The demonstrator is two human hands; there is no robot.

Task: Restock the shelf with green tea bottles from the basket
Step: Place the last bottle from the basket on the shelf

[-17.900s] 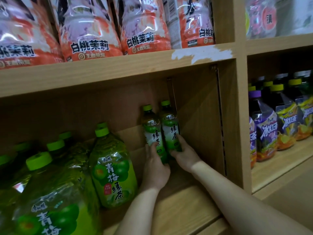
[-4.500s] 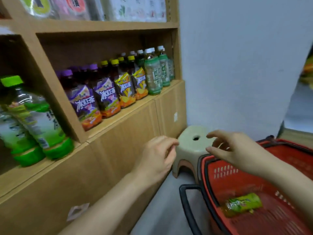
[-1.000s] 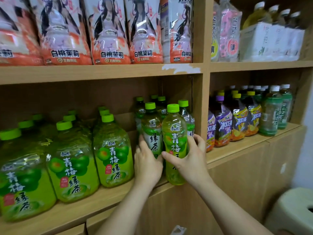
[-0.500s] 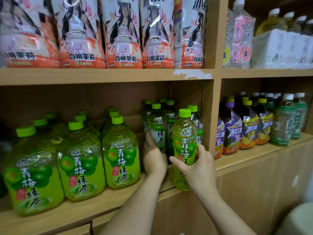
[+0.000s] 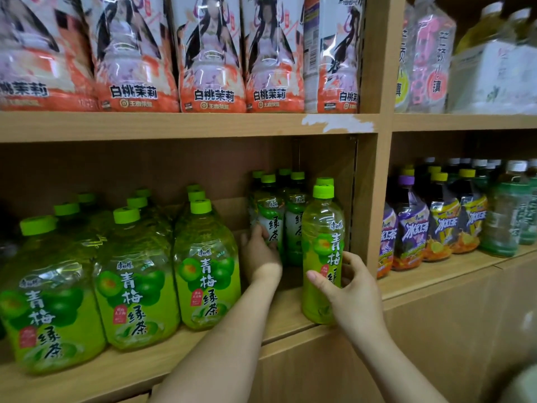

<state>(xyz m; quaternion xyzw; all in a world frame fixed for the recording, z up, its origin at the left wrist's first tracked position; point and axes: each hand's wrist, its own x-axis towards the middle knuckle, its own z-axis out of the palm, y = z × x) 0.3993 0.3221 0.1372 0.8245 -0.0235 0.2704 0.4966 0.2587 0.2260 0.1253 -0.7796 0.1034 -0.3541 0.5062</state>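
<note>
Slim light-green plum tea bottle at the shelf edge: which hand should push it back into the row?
Right. The right hand already wraps the slim light-green plum tea bottle, which stands at the wooden shelf's front edge. The left hand is occupied deeper in, against the darker green tea bottles.

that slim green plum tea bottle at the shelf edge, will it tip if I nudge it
Probably. The plum green tea bottle is tall, narrow and stands at the shelf front edge, so it may topple. It looks full, so fairly heavy. The right hand grips its glossy label, possibly slippery.
</note>
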